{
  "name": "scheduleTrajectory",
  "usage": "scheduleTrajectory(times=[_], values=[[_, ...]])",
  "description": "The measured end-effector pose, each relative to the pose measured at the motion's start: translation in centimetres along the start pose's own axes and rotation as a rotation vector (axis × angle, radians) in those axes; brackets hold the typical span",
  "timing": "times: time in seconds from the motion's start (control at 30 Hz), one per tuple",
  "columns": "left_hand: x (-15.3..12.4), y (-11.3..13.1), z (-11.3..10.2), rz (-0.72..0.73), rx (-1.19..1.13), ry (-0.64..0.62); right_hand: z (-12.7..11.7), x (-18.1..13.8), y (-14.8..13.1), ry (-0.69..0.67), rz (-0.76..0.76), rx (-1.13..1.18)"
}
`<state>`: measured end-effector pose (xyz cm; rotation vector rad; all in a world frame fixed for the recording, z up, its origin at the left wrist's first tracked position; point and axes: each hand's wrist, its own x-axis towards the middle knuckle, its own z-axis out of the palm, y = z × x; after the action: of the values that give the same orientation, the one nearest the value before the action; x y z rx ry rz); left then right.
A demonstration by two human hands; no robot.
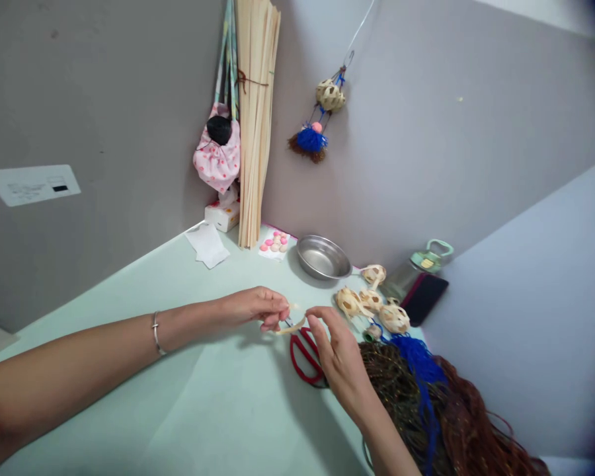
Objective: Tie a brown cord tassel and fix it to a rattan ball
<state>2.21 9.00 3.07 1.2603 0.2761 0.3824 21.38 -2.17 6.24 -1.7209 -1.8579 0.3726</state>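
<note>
In the head view, both hands meet over the middle of the pale green bench (143, 344). The left hand (258, 306), with a thin bracelet (155, 332) on its wrist, pinches one end of a short pale strip (291, 326) between thumb and fingertips. The right hand (340, 360) comes in from the lower right and holds the other end of the same strip with its fingertips, so the strip spans the small gap between the two hands, bowed slightly downward. Directly beneath that gap, red-handled scissors (303, 360) lie on the bench, partly hidden by the right hand.

Just beyond the right hand sits a cluster of small woven balls (371, 303), and behind them a metal bowl (322, 256). A mass of brown and blue threads (426, 396) lies to the right of the right forearm. Near the wall on the right rest a dark phone (425, 297) and a green item I cannot identify. In the corner stands a bundle of long pale strips (255, 119), with a pink patterned pouch (218, 158) hanging beside it. A finished woven ornament (324, 112) with a blue tassel hangs on the wall.
</note>
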Motion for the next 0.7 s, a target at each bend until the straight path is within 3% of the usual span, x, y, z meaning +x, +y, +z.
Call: scheduleTrajectory(times=[0.13,0.37,0.47,0.57,0.63,0.7], values=[[-0.2,0.0,1.2,-0.025,0.182,-0.075,-0.3,-0.1,-1.1,-0.118,0.037,0.376],[-0.5,1.0,1.6,0.001,0.291,-0.139,-0.2,0.0,-1.8,-0.158,0.13,0.58],[-0.5,1.3,1.6,0.014,0.284,-0.137,-1.7,0.4,-0.8,-0.146,0.098,0.427],[-0.5,1.3,1.6,0.028,0.242,-0.05,-4.6,0.9,2.6,0.08,0.119,0.07],[-0.4,1.3,1.5,0.052,0.219,0.019,-6.3,1.1,5.6,0.187,0.259,-0.27],[-0.2,1.2,1.3,0.072,0.177,0.053,-7.1,1.2,8.3,0.1,0.347,-0.528]])
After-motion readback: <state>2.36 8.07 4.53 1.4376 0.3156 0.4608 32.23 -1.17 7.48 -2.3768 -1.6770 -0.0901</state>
